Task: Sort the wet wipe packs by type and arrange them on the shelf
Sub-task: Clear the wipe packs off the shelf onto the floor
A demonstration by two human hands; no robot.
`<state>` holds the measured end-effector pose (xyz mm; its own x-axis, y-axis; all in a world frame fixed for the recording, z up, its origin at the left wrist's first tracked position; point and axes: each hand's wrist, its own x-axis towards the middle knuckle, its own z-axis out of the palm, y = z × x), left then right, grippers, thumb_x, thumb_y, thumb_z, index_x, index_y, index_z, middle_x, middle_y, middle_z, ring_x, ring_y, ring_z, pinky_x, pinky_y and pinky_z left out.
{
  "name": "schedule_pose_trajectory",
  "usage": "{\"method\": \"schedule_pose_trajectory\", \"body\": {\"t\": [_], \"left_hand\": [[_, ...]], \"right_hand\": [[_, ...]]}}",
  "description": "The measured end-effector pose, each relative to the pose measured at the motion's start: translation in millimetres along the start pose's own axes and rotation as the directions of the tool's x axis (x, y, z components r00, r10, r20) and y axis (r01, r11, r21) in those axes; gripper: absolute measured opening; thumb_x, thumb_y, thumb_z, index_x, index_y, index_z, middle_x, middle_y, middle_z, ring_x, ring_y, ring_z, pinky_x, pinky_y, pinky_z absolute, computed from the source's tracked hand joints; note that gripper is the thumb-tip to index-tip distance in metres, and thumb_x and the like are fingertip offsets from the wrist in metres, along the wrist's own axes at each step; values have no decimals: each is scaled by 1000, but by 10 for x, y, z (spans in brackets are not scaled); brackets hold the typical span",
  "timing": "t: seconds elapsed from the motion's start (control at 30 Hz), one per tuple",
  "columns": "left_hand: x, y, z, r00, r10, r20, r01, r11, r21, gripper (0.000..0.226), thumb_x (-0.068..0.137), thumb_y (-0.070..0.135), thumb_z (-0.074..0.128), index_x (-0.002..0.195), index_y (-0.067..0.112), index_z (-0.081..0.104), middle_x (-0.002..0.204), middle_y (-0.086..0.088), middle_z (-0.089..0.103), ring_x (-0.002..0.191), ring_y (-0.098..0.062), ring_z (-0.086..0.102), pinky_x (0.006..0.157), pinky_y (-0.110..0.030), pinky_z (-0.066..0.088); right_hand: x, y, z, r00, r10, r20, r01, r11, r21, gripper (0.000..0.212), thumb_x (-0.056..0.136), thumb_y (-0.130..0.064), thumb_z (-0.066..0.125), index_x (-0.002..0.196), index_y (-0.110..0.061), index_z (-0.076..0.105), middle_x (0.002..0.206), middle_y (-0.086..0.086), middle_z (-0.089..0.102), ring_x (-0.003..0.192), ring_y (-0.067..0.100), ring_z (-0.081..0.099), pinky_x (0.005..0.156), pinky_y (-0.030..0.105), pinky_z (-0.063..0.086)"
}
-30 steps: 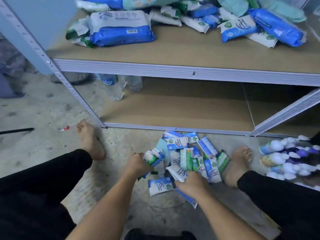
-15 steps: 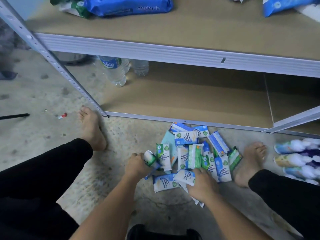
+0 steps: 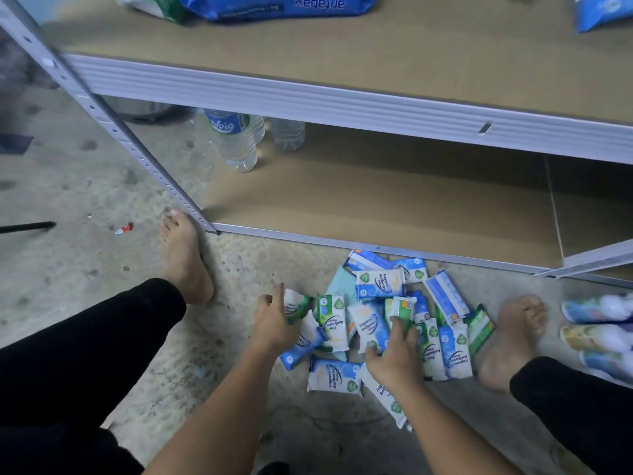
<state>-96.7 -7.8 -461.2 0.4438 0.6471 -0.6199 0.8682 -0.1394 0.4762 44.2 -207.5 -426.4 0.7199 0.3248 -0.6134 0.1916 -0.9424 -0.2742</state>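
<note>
Wet wipe packs point(image 3: 380, 284) heaped on the floor point(image 3: 102, 269) before the shelf point(image 3: 376, 108): your left hand point(image 3: 274, 325) grips a green-and-white pack point(image 3: 296, 305), your right hand point(image 3: 395, 354) lies bent-fingered on the heap, grip unclear.

Black long trousers point(image 3: 89, 341) covered 2 legs to the ankles. Left foot point(image 3: 186, 262) and right foot point(image 3: 513, 341) were bare. 2 forearms point(image 3: 222, 406) were bare as far as visible.

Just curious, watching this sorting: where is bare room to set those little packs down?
The bottom shelf is bare from the water bottles at back left to the right post. The upper shelf is bare in front, between one big blue pack and another. Crowded: the small packs heaped between the feet, left hand and right hand in them.
</note>
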Motion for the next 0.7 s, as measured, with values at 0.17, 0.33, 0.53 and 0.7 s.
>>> {"method": "schedule_pose_trajectory", "body": {"t": [0.17,0.33,0.53,0.7], "left_hand": [[-22,-36,38,989,-29,147,9,991,134,66,90,28,59,152,24,36,145,-8,39,122,-31,53,101,-38,48],[-102,146,-146,995,16,97,-20,999,44,68,90,29,58,154,23,35,152,-9,38,134,-31,45,108,-38,43],[-450,505,-535,988,154,0,-154,987,-46,63,94,31,59,153,20,39,154,-10,39,135,-28,47,106,-30,38],[-870,852,-1020,946,289,-145,-297,954,-36,54,95,29,61,147,20,48,150,-4,45,133,-22,50,103,-22,36]], "right_hand": [[-67,66,80,1000,1,17,-1,1000,5,66,92,-25,61,151,-16,34,145,12,31,126,32,49,97,38,48],[-122,54,-49,999,-52,15,51,999,8,60,93,-25,61,149,-17,39,148,9,36,134,30,44,103,41,48],[-293,-189,-448,989,-137,-57,141,988,68,49,94,-26,62,141,-22,48,140,8,44,107,25,59,85,36,53],[-526,-589,-903,946,-273,-172,293,951,99,40,94,-26,61,133,-25,54,133,2,52,96,17,56,81,29,43]]}}
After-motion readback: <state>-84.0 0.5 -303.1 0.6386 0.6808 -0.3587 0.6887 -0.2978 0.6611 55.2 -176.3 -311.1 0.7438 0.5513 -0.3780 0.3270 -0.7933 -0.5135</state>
